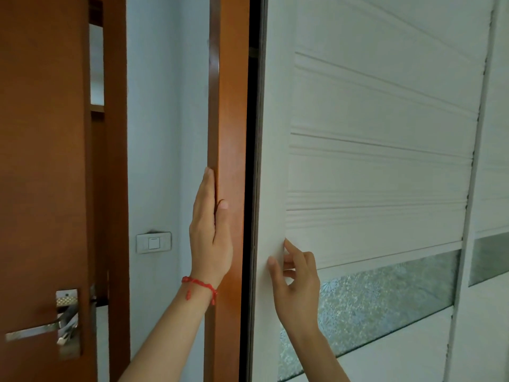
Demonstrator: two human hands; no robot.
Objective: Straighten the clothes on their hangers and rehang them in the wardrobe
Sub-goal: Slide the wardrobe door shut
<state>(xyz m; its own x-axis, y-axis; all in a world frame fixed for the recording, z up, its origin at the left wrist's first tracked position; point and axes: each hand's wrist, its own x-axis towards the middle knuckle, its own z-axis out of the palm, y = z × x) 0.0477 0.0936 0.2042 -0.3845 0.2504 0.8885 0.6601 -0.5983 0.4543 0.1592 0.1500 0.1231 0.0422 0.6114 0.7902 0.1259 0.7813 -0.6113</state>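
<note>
A white sliding wardrobe door (371,166) with ribbed bands and a frosted patterned strip fills the right side. A narrow dark gap (249,188) shows between it and the brown wardrobe side panel (230,106). My left hand (210,230), with a red string bracelet on the wrist, lies flat around the edge of the brown panel, thumb on its front face. My right hand (294,274) presses its fingertips against the left stile of the white door, holding nothing. No clothes or hangers are visible.
At the left stands a brown room door (41,161) with a metal lever handle (35,330) and keys in the lock. A white wall switch (153,242) sits on the pale wall between door and wardrobe. A second white wardrobe door (493,188) is at the far right.
</note>
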